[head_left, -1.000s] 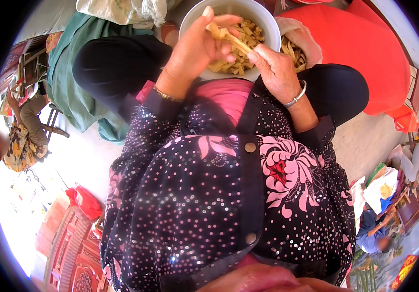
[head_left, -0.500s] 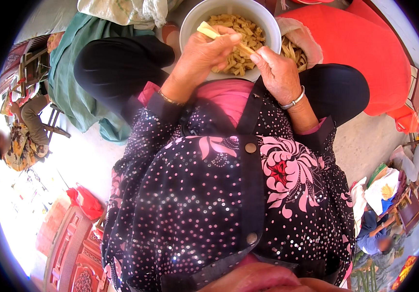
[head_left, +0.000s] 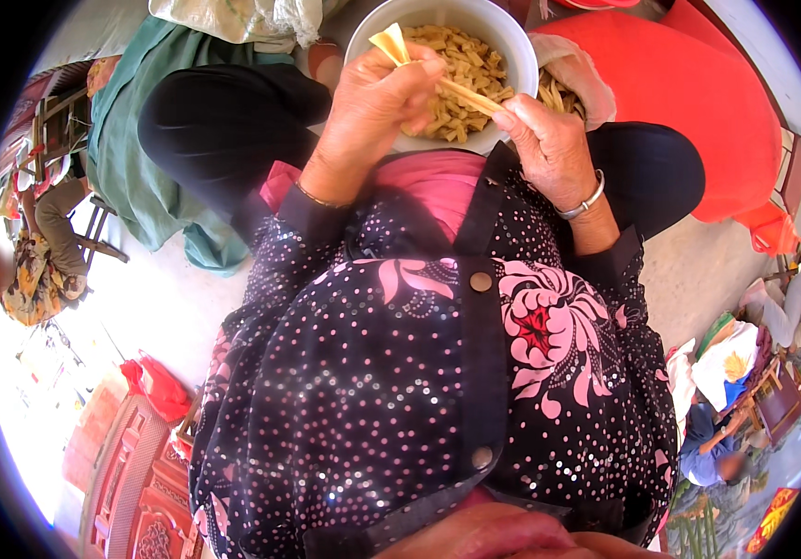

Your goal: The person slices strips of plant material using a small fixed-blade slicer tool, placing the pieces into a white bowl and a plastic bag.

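Left-hand fingers curl tight around a long, flat, pale-yellow strip [head_left: 468, 96], its flared end poking out above the fist. Right-hand thumb and forefinger pinch its other end. So left hand [head_left: 373, 101] and right hand [head_left: 551, 154] both grasp it, strip slanting down to the right between them, above a round white bowl [head_left: 524, 58] full of short yellow-brown pieces [head_left: 470, 70].

Versus 1.0 s ago: left fingers were spread, strip bent loosely by the palm; now closed on it. Versus 0.5 s ago: hands slightly farther apart, more strip bare between them, flared end looks wider and more upright; right hand shifted a bit right and down. Bowl looks unmoved.

Silvery bangle [head_left: 584, 198] on right wrist, thin band [head_left: 319, 197] on left. Right of bowl, just beside: pale cloth sack [head_left: 596, 86] with more yellow-brown strips inside, then a large bright-red cloth [head_left: 689, 102]. Left: dull-green cloth [head_left: 144, 154] by the dark-trousered knee, whitish woven sack [head_left: 233, 20] above. Farther off, left: seated person in patterned top [head_left: 42, 284], carved reddish-brown wooden furniture [head_left: 144, 475].
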A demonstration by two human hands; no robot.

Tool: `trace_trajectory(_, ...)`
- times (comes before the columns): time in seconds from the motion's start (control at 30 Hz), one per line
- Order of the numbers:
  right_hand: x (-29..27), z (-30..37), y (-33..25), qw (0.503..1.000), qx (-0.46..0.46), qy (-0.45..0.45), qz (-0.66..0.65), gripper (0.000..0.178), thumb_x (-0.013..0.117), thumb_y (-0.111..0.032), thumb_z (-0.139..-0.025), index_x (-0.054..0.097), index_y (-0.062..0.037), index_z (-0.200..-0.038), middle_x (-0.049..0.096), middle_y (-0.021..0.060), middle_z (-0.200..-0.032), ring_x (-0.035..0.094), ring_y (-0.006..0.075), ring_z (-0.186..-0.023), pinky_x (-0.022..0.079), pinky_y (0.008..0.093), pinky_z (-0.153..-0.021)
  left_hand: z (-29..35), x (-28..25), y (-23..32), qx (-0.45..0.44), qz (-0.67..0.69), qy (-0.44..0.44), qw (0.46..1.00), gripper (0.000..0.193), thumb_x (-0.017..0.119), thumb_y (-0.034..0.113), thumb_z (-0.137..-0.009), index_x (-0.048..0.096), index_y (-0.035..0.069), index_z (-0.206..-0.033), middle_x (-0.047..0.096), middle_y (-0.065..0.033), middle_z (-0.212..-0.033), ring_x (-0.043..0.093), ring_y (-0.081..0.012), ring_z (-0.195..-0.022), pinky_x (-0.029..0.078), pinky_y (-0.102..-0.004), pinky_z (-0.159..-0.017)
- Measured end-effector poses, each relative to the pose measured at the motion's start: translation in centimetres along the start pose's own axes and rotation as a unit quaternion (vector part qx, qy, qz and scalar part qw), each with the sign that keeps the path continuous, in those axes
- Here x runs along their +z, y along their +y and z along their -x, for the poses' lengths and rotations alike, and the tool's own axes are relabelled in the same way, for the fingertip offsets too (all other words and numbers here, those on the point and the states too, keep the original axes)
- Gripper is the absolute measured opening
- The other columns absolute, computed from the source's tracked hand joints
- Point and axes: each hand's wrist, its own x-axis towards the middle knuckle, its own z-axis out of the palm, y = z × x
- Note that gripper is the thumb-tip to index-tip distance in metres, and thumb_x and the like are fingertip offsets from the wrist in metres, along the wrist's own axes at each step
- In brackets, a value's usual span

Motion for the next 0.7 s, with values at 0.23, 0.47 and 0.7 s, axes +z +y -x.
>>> trace_trajectory(0.23,-1.6,-1.1,-0.4,0.980,-0.127,0.060,0.144,0.015,0.066,-0.019,-0.081,0.055,-0.0081,-0.077,0.057,0.0070,-0.064,0.059,0.0255,-0.056,0.044,0.0344,-0.048,-0.3,-0.3,0.1,0.061,-0.087,-0.035,0.994,0.010,0.060,0.005,-0.086,0.059,-0.001,-0.094,0.045,0.0031,-0.063,0.036,-0.0042,-0.052,0.041,-0.0227,-0.048)
trace_trajectory(0.47,-3.1,-1.8,-0.1,0.948,-0.202,0.088,0.229,0.013,0.068,-0.018,-0.074,0.058,-0.0115,-0.078,0.059,-0.0001,-0.067,0.060,0.0168,-0.063,0.046,0.0281,-0.052,-0.8,-1.8,2.8,0.125,-0.268,-0.144,0.944,0.043,0.056,0.023,-0.089,0.051,-0.003,-0.123,0.062,-0.0137,-0.109,0.060,-0.0195,-0.101,0.042,-0.0318,-0.094)
trace_trajectory(0.7,-3.2,-2.6,-1.2,0.914,-0.285,-0.006,0.288,0.014,0.065,-0.023,-0.074,0.057,-0.0127,-0.080,0.053,-0.0010,-0.070,0.059,0.0145,-0.071,0.047,0.0263,-0.059,-1.7,1.0,4.4,0.070,-0.278,-0.147,0.947,0.049,0.041,0.040,-0.097,0.054,-0.002,-0.118,0.063,-0.0142,-0.105,0.063,-0.0202,-0.094,0.045,-0.0325,-0.091)
